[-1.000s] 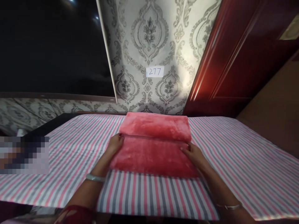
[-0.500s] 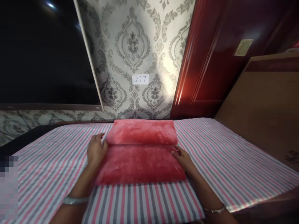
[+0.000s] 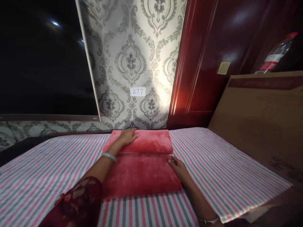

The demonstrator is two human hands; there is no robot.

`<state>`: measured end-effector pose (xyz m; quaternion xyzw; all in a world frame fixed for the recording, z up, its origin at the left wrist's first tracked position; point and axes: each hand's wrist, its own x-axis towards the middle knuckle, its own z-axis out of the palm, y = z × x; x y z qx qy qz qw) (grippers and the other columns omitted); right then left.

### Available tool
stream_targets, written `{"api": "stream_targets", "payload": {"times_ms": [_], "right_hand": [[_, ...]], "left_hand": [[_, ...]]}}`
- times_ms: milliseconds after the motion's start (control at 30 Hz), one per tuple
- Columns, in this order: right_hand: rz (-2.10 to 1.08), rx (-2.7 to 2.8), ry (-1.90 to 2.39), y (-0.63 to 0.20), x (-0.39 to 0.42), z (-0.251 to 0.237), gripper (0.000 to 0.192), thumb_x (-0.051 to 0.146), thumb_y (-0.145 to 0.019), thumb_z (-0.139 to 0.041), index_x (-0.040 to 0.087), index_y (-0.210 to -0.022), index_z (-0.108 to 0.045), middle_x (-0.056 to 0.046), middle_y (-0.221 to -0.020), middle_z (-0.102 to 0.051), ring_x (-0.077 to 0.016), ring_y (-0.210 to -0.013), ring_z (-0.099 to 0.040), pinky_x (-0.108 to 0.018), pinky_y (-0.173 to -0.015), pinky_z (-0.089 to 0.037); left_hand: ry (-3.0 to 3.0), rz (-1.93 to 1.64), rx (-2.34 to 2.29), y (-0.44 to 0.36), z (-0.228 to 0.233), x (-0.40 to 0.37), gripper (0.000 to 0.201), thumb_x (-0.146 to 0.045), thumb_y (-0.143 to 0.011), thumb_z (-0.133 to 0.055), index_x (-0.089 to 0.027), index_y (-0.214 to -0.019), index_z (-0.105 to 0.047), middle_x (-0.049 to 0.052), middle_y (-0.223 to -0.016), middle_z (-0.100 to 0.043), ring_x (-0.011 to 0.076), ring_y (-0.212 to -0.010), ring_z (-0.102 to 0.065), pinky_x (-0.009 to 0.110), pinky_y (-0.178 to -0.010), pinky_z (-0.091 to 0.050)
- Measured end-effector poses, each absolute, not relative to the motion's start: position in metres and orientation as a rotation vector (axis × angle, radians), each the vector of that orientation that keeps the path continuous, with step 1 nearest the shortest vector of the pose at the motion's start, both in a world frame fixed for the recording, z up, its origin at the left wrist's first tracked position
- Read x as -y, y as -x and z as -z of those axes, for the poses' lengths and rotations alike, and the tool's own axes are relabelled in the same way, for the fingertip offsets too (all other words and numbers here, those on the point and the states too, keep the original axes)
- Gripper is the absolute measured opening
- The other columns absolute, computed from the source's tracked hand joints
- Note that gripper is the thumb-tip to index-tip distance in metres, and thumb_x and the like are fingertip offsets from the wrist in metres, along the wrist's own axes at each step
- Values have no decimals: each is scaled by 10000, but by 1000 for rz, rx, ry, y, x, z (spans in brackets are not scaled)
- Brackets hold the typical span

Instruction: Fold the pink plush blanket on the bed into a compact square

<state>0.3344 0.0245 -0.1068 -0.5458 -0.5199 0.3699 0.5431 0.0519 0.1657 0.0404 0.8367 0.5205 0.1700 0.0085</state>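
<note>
A red plush cloth lies on the striped sheet in front of me, its far part folded over into a thicker, lighter-looking band. On top of that folded band rests my left hand, palm down with the fingers stretched out flat. My right hand is at the cloth's right edge, just below the crease. Its thumb lies on the cloth and its fingers curl at the edge, partly hidden, so the edge sits between them.
A pink, grey and white striped sheet covers the table. Behind it are a patterned wall with a paper label, a dark screen at left and a dark red door. At right, a large cardboard box carries a plastic bottle.
My left hand has moved from the cloth's left edge up and right onto the folded band. The right hand stays at the right edge. The view has tilted up, bringing the bottle into sight.
</note>
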Motion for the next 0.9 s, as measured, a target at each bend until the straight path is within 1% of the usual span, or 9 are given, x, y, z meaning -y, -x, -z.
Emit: {"api": "stream_targets", "payload": {"times_ms": [133,233,300,367,433,500,633,767,900], "right_hand": [[-846,1234,1307,-334,-26,108,659,721,-714,-629,178,-1079,-705,-120,-986,-778,-332,-929,-727,-456,-842,-572],[-849,1216,1323,-335,-26,106,655,713,-693,-630,166,-1045,-718,-129,-1009,-773,-338,-958,-716,-459,-879,-552],[-830,1195,1338,-336,-25,104,615,699,-697,-614,172,-991,-732,-126,-1005,-770,-332,-981,-703,-449,-912,-532],[-798,1177,1352,-337,-23,101,564,680,-719,-585,180,-933,-736,-117,-989,-769,-321,-986,-692,-437,-924,-520],[-795,1169,1360,-338,-21,98,537,666,-740,-557,183,-893,-734,-105,-956,-768,-312,-955,-689,-430,-896,-524],[-813,1159,1364,-339,-19,96,544,667,-756,-534,179,-883,-737,-103,-932,-768,-311,-921,-688,-427,-855,-532],[-780,1143,1362,-341,-15,93,555,668,-773,-555,172,-916,-760,-118,-965,-772,-328,-973,-678,-419,-852,-528],[-734,1129,1368,-343,-4,87,573,676,-812,-535,176,-980,-760,-119,-1008,-769,-311,-995,-676,-415,-873,-527],[-632,1133,1385,-342,20,80,581,685,-849,-504,184,-1007,-751,-116,-1067,-761,-296,-1021,-676,-410,-925,-511]], "left_hand": [[-2667,-500,-1608,-47,-59,-152,505,-351,-832,-681,-132,-1285,-636,193,-1296,-665,351,-1186,-616,432,-1016,-450],[-2821,-505,-1511,-43,-71,-119,414,-327,-869,-629,-171,-1252,-652,137,-1186,-703,322,-1118,-618,441,-997,-426],[-3034,-531,-1431,-38,-69,-90,410,-301,-890,-599,-181,-1281,-629,125,-1124,-704,310,-1059,-614,456,-960,-424],[-3214,-578,-1404,-29,-58,-60,450,-249,-894,-583,-175,-1338,-588,135,-1093,-697,305,-1006,-613,456,-904,-435],[-3309,-649,-1376,-16,-41,-32,477,-188,-911,-533,-191,-1387,-550,130,-1088,-695,287,-975,-621,431,-862,-440],[-3350,-755,-1381,0,-21,-11,501,-161,-922,-490,-200,-1420,-522,143,-1149,-686,287,-1006,-625,422,-853,-439],[-3318,-774,-1487,25,14,18,532,-214,-908,-512,-216,-1440,-513,156,-1292,-655,314,-1094,-613,443,-908,-429],[-3329,-888,-1435,37,38,31,462,-210,-902,-501,-207,-1356,-586,141,-1248,-692,312,-1095,-622,442,-937,-415],[-3313,-953,-1422,53,46,35,456,-235,-899,-514,-199,-1349,-577,143,-1229,-698,316,-1101,-627,465,-1007,-395]]}}
